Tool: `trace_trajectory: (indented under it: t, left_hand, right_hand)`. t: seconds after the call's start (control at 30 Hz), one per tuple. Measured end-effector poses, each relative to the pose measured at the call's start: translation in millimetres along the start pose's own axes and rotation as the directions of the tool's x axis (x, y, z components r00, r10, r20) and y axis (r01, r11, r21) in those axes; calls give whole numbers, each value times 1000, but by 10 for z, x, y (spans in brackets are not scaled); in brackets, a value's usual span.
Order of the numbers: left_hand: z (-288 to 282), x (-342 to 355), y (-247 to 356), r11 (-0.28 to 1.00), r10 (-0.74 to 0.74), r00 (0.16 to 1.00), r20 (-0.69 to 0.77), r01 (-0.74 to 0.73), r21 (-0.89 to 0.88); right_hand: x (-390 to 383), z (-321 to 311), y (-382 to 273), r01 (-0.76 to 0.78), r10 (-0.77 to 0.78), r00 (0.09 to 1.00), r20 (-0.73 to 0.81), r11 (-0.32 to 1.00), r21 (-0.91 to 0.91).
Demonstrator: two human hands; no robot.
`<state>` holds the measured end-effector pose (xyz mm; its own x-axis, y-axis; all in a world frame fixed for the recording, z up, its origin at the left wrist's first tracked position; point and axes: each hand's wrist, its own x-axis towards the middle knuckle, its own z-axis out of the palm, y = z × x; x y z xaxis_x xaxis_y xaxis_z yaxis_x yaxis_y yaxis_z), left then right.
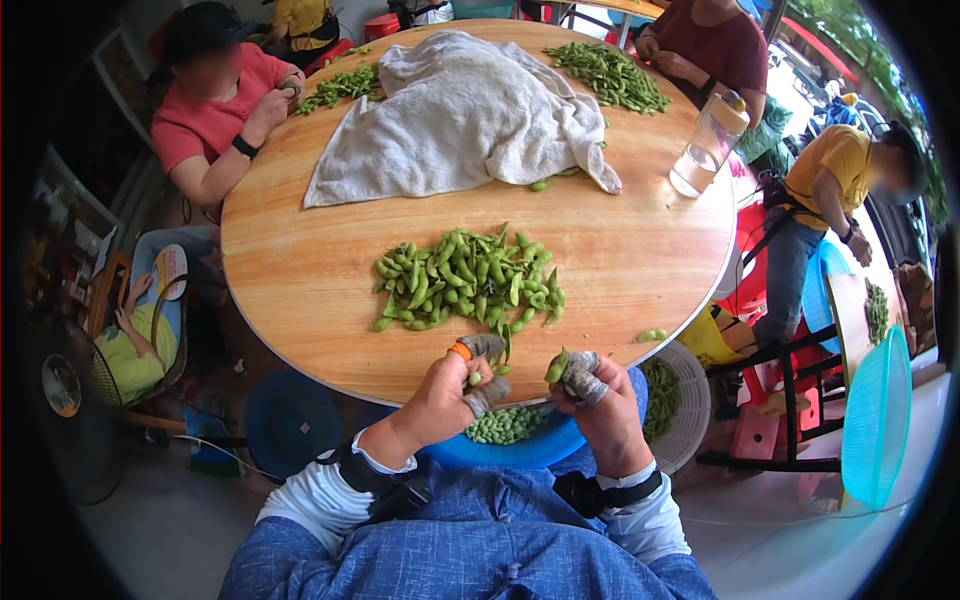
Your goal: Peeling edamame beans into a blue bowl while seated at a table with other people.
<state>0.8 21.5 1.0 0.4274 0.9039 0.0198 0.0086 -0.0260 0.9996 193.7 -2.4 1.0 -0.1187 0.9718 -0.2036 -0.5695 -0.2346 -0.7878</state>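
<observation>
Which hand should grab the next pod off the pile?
Probably the left hand: its fingertips sit just under the near edge of the edamame pile and pinch only a small piece. The right hand holds an edamame pod, so it is occupied.

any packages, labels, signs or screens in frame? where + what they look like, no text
Clear plastic bottle: far right of the round wooden table, tall jar shape, beige lid, some clear liquid inside; no label can be made out.
Round hand fan: off the table's left edge, white with an orange and dark printed patch.
No screens or signs in view.
</observation>
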Motion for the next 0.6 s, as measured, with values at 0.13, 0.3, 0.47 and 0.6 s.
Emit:
trace_trajectory:
  t: [0.13, 0.3, 0.47, 0.6]
  left_hand:
    - [-79, 113, 43, 999, -27, 1000, -2, 27, 37]
    - [-221, 74, 197, 933, 40, 992, -120, 5, 361]
    - [2, 160, 176, 557, 134, 984, 120, -175, 812]
    - [16, 270, 125, 328, 83, 987, 136, -156, 932]
  right_hand:
    - [-57, -13, -123, 40, -40, 999, 2, 998, -49]
    - [-66, -681, -409, 265, -658, 704, -267, 592, -761]
    - [-159, -569, -328, 286, -613, 768, -183, 585, -759]
    - [-219, -235, -160, 275, -442, 891, -107, 711, -647]
